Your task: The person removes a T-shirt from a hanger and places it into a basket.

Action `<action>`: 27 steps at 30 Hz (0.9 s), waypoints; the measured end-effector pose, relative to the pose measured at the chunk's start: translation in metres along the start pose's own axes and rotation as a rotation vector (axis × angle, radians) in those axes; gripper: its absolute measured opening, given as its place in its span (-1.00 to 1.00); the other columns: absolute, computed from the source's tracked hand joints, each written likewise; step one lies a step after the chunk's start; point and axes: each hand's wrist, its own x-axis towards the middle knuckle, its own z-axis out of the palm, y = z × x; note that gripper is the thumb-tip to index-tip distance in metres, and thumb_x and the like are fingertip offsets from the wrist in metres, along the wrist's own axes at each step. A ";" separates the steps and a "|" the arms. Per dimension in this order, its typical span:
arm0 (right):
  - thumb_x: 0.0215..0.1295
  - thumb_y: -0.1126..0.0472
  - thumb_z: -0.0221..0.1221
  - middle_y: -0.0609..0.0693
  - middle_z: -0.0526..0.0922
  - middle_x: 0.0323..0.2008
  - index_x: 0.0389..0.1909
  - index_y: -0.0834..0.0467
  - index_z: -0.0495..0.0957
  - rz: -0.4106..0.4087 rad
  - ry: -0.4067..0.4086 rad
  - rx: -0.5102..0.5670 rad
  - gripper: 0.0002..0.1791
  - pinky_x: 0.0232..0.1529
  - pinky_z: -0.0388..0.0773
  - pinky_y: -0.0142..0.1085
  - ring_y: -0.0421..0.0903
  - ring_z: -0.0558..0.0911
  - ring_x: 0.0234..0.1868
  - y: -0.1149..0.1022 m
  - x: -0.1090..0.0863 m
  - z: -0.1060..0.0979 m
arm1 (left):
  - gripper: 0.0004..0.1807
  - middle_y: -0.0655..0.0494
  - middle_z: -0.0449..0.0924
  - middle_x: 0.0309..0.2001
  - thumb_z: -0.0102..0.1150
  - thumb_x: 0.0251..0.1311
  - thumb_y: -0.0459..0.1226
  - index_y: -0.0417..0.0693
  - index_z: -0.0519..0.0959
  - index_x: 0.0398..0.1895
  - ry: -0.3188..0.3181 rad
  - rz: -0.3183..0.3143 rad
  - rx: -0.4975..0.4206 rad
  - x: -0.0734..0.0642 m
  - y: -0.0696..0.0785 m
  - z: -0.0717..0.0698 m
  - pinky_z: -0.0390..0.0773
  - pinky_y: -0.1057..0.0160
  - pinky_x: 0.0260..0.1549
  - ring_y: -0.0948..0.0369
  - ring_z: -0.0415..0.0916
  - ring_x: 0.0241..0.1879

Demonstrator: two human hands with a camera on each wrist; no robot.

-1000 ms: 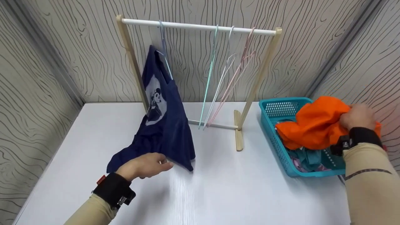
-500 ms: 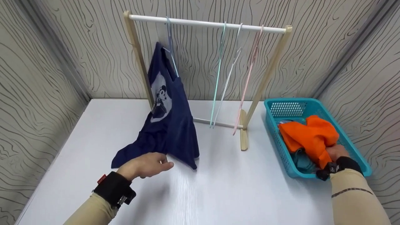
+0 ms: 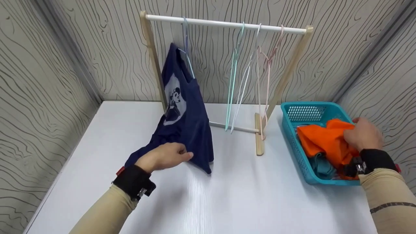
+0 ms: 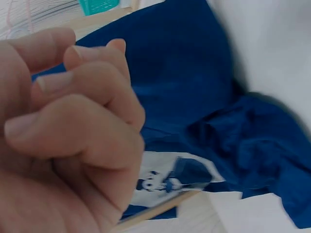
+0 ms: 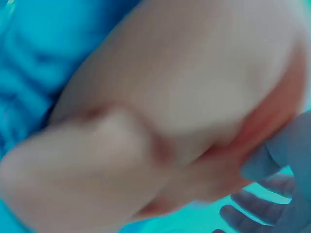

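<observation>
In the head view my right hand (image 3: 365,135) is over the right side of a teal plastic basket (image 3: 307,174), at an orange garment (image 3: 326,139) that lies bunched inside. The right wrist view shows its fingers (image 5: 252,211) spread apart from the thumb, close to the cloth, which looks pale there. My left hand (image 3: 164,156) hovers loosely curled and holds nothing, in front of a navy garment (image 3: 196,113) with a cartoon mouse print. That garment hangs on a blue hanger (image 3: 186,35), its lower part spilling onto the table.
A small rack with a white rail (image 3: 221,23) and wooden posts stands at the back. Green (image 3: 231,84), white (image 3: 246,78) and pink (image 3: 268,81) hangers hang bare on its right half. Teal cloth (image 3: 322,165) lies beneath the orange garment on the white table's (image 3: 227,201) right side.
The orange garment, raised by my right hand earlier, dropped back into the basket. That hand dipped beside it, then rose toward the basket's right edge. The view shifted left; the bare hangers swing.
</observation>
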 end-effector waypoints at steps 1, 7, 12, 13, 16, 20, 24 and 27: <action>0.26 0.22 -0.12 0.57 0.30 0.08 0.28 0.48 0.16 -0.032 0.046 -0.012 -0.39 -0.15 0.30 0.20 0.38 0.33 -0.14 -0.012 -0.002 0.002 | -0.66 0.19 0.44 -0.44 0.02 0.34 0.08 0.04 0.52 -0.34 0.011 0.009 0.019 0.002 0.004 -0.002 0.35 0.24 -0.43 0.21 0.40 -0.41; 0.27 0.32 -0.09 0.39 0.50 -0.07 0.03 0.36 0.45 -0.291 0.125 -0.046 -0.65 -0.20 0.42 0.15 0.27 0.46 -0.21 -0.081 -0.018 0.029 | -0.54 0.12 0.58 -0.21 -0.07 0.36 0.16 -0.01 0.56 -0.13 0.064 0.029 0.082 0.011 0.032 -0.018 0.47 0.13 -0.16 0.14 0.51 -0.21; 0.27 0.33 0.02 0.26 0.59 -0.18 -0.07 0.28 0.53 -0.414 -0.016 -0.073 -0.75 -0.13 0.49 0.09 0.15 0.48 -0.24 -0.120 -0.038 0.066 | -0.19 -0.06 0.48 0.26 -0.30 0.34 0.33 -0.11 0.42 0.29 0.116 -0.025 0.062 0.018 0.054 -0.034 0.36 -0.11 0.22 -0.04 0.43 0.25; 0.26 0.33 0.04 0.23 0.61 -0.22 -0.09 0.27 0.55 -0.435 -0.037 -0.086 -0.76 -0.16 0.51 0.05 0.12 0.49 -0.27 -0.124 -0.041 0.075 | -0.13 -0.07 0.41 0.33 -0.35 0.32 0.37 -0.10 0.35 0.37 0.122 -0.046 0.059 0.020 0.058 -0.037 0.31 -0.14 0.27 -0.06 0.36 0.33; 0.25 0.33 0.07 0.15 0.62 -0.31 -0.13 0.23 0.59 -0.474 -0.108 -0.109 -0.79 -0.25 0.52 -0.07 0.03 0.48 -0.35 -0.134 -0.049 0.102 | -0.04 -0.06 0.26 0.44 -0.43 0.26 0.43 -0.07 0.21 0.46 0.136 -0.110 0.062 0.029 0.067 -0.045 0.22 -0.19 0.33 -0.09 0.21 0.42; 0.21 0.37 0.09 0.09 0.62 -0.39 -0.20 0.21 0.62 -0.539 -0.140 -0.119 -0.80 -0.34 0.52 -0.13 -0.02 0.49 -0.43 -0.144 -0.062 0.133 | -0.10 -0.07 0.21 0.46 -0.28 0.28 0.34 -0.08 0.15 0.49 0.128 -0.161 0.059 0.037 0.071 -0.056 0.26 -0.11 0.33 -0.08 0.19 0.43; 0.16 0.39 0.10 0.10 0.63 -0.39 -0.25 0.22 0.61 -0.583 -0.153 -0.139 -0.82 -0.34 0.54 -0.09 -0.02 0.54 -0.41 -0.149 -0.074 0.154 | -0.14 -0.15 0.20 0.45 -0.09 0.25 0.16 -0.17 0.09 0.49 0.137 -0.164 0.065 0.037 0.066 -0.069 0.28 -0.08 0.33 -0.10 0.21 0.41; 0.15 0.39 0.12 0.08 0.62 -0.41 -0.27 0.22 0.60 -0.572 -0.189 -0.156 -0.85 -0.32 0.54 -0.09 -0.02 0.56 -0.39 -0.150 -0.080 0.165 | -0.19 -0.19 0.28 0.40 -0.07 0.26 0.11 -0.22 0.17 0.45 0.189 -0.154 0.100 0.036 0.060 -0.075 0.36 -0.07 0.27 -0.12 0.31 0.34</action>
